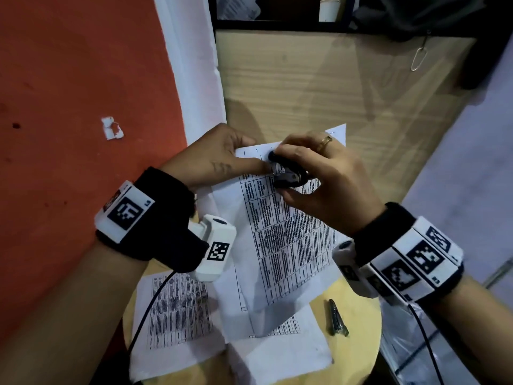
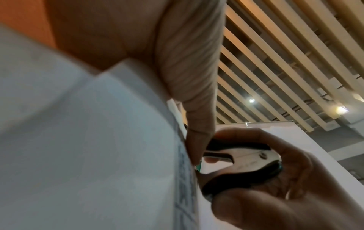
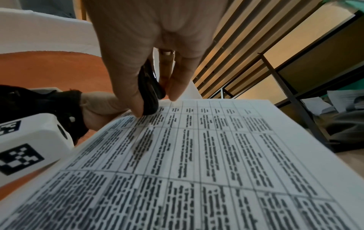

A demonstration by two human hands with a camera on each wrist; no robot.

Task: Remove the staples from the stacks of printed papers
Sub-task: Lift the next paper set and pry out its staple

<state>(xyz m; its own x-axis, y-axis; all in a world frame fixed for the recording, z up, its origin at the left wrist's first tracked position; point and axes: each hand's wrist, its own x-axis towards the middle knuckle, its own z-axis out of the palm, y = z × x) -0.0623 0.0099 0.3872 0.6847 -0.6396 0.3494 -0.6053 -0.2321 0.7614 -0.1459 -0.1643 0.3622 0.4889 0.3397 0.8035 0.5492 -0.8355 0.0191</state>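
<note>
Left hand (image 1: 219,154) pinches far-left corner of lifted paper stack (image 1: 288,232), thumb on top, fingers beneath. Sheets white, thin, printed with dense gridded tables. Right hand (image 1: 319,176) curls round staple remover (image 1: 287,173): black rounded grips, shiny metal claws, claws set at that same corner, just beside left thumb. Gold ring (image 1: 325,140) on right hand. More printed sheets (image 1: 177,309) lie flat, overlapping, on round yellowish table (image 1: 358,323) at near side. Small dark metallic slim piece (image 1: 337,318) lies on table, right of sheets. Rough orange floor (image 1: 69,107) at left.
</note>
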